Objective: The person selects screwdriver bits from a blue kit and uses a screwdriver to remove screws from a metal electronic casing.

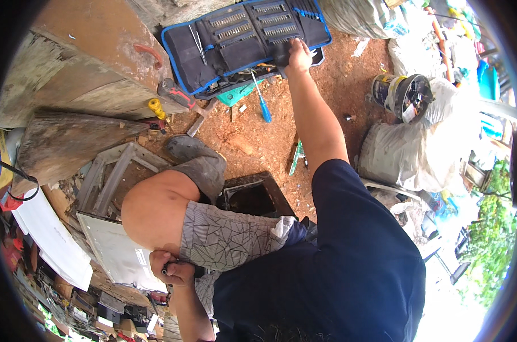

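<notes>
My left hand [171, 270] is closed around a dark, slim driver handle [165, 268] with a hollow round tip, close to my bent knee. Stretched far forward, my right hand [299, 56] is at the near edge of an unfolded black tool case [235, 53] with blue trim. Its fingers are bent together beside the lower rows of small screwdriver bits [282, 40]; what they pinch, if anything, is hidden. Tweezers [197, 44] lie in the case's left panel, and slim blue tools [307, 13] fill its far right corner.
Before the case lie a blue-handled screwdriver [264, 108], a hammer [200, 118] and a red-and-black tool [176, 93]. A yellow-handled tool [156, 108] is by the wooden cabinet [99, 51]. A bucket of scraps [404, 97] and white sacks [404, 154] stand right; a metal frame [107, 176] stands left.
</notes>
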### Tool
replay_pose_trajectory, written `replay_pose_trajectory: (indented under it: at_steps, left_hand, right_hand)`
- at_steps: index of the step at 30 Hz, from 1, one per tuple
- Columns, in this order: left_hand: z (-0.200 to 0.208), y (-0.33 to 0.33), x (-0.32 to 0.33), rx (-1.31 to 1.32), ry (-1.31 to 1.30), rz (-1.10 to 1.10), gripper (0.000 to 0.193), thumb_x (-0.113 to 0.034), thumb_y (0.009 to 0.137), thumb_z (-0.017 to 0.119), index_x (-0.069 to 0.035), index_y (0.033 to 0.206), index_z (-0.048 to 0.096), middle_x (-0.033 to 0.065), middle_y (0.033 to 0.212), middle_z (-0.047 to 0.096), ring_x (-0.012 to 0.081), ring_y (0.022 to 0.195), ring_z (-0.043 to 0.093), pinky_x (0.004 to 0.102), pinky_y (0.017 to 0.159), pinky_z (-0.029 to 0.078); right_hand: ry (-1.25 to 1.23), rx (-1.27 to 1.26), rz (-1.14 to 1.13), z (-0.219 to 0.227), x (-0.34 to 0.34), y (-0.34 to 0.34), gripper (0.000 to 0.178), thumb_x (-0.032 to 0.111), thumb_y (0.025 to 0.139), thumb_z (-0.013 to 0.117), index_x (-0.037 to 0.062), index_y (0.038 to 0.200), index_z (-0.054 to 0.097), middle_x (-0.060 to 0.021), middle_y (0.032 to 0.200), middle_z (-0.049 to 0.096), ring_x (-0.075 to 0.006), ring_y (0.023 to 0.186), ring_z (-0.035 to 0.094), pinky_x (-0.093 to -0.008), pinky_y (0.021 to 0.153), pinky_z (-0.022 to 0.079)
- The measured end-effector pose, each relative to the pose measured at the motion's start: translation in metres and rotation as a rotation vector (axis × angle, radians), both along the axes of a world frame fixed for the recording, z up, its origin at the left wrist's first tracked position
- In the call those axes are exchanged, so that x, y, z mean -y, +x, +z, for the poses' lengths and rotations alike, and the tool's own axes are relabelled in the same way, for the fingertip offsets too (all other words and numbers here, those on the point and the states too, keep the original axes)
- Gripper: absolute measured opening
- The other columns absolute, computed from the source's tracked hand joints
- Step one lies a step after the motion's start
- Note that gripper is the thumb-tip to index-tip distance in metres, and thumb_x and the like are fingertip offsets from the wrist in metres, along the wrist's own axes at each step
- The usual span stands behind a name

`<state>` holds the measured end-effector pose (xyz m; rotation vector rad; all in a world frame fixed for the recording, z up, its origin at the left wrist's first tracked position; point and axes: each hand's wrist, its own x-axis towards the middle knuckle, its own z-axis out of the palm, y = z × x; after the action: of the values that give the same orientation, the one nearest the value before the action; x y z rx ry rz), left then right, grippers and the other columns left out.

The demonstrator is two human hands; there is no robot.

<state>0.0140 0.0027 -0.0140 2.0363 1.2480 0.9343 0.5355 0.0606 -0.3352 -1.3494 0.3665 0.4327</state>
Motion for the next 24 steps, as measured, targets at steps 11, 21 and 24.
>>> replay_pose_trajectory:
  at_steps: [11,21,24]
  left_hand:
    - [0.002,0.002,-0.001,-0.036,0.039,0.020,0.039,-0.040,0.106,0.042,-0.003,0.098,0.050,0.0017,0.069,0.038,0.0143,0.063,0.036,0.0305,0.059,0.031]
    - [0.001,0.002,-0.007,0.026,0.014,-0.023,0.032,-0.032,0.103,0.051,0.000,0.103,0.054,0.0059,0.073,0.050,0.0160,0.060,0.044,0.0277,0.054,0.037]
    - [0.040,0.015,-0.012,-0.137,-0.234,0.070,0.030,-0.024,0.093,0.067,0.003,0.105,0.061,0.0058,0.078,0.058,0.0131,0.062,0.049,0.0256,0.054,0.039]
  right_hand:
    - [-0.254,-0.185,-0.333,-0.001,-0.036,0.015,0.038,-0.005,0.076,0.072,0.0087,0.107,0.056,-0.0139,0.108,0.066,-0.0255,0.092,0.062,-0.0387,0.084,0.050]
    - [-0.342,0.351,0.059,0.016,0.011,-0.018,0.015,0.008,0.089,0.068,-0.0020,0.101,0.066,-0.0075,0.090,0.068,-0.0166,0.081,0.062,-0.0326,0.071,0.052]
    - [0.101,0.246,0.548,0.155,-0.012,-0.133,0.020,0.000,0.088,0.071,0.0014,0.106,0.064,-0.0015,0.088,0.066,-0.0077,0.079,0.058,-0.0222,0.071,0.049]
